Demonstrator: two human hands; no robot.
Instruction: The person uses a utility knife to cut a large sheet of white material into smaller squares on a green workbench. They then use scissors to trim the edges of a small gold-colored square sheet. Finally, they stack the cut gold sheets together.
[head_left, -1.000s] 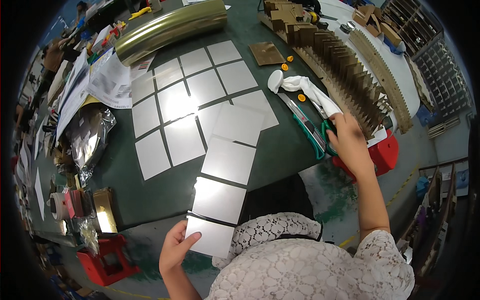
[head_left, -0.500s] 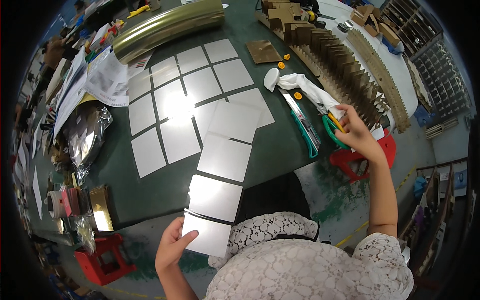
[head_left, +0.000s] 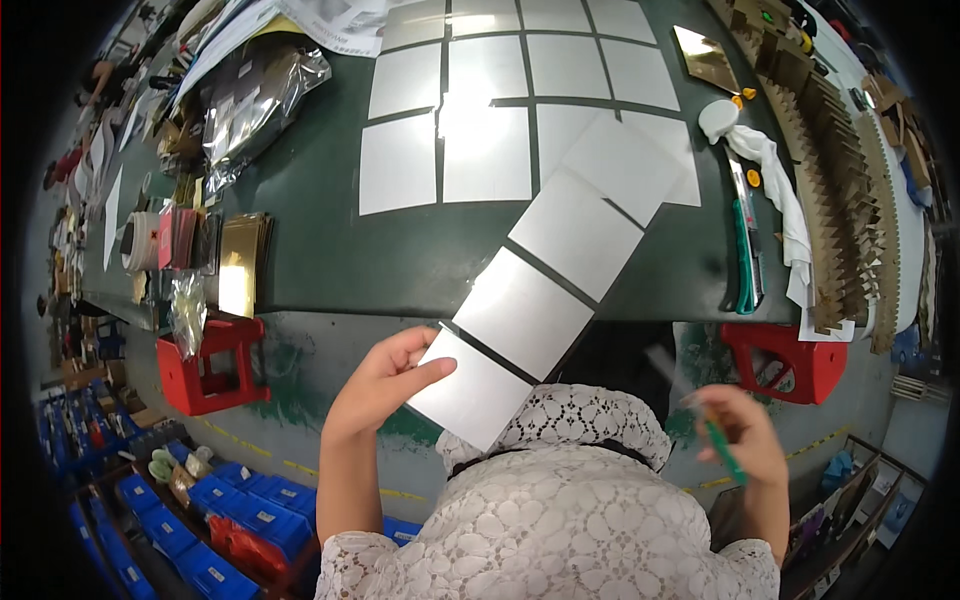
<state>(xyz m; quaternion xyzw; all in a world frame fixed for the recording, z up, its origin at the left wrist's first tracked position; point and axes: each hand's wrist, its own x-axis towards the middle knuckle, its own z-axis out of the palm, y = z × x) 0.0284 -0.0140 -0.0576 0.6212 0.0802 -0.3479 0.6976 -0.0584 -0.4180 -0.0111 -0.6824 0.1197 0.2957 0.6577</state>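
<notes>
My left hand (head_left: 375, 385) grips the near end of a strip of silver square cards (head_left: 525, 310), thumb on top and fingers beneath. Dark lines divide the strip's squares, and its far end overlaps a larger silver sheet of squares (head_left: 485, 155) lying on the table. Blurred by motion, my right hand (head_left: 750, 435) is closed round green-handled scissors (head_left: 722, 450), held off the table over the front edge side, blades pointing up and left. A green utility knife (head_left: 745, 250) lies on the table beside a white cloth (head_left: 780, 190).
Toothed cardboard racks (head_left: 835, 190) line the right of the dark green table (head_left: 310, 220). A clear plastic bag (head_left: 260, 110) and gold cards (head_left: 243, 265) lie at left. Red stools (head_left: 205, 365) stand below the edge, with blue bins (head_left: 250, 510) behind at left.
My right hand has picked the scissors up off the table and drawn them back toward my body. The view has shifted; my left hand still holds the strip, now slanting more to the right.
</notes>
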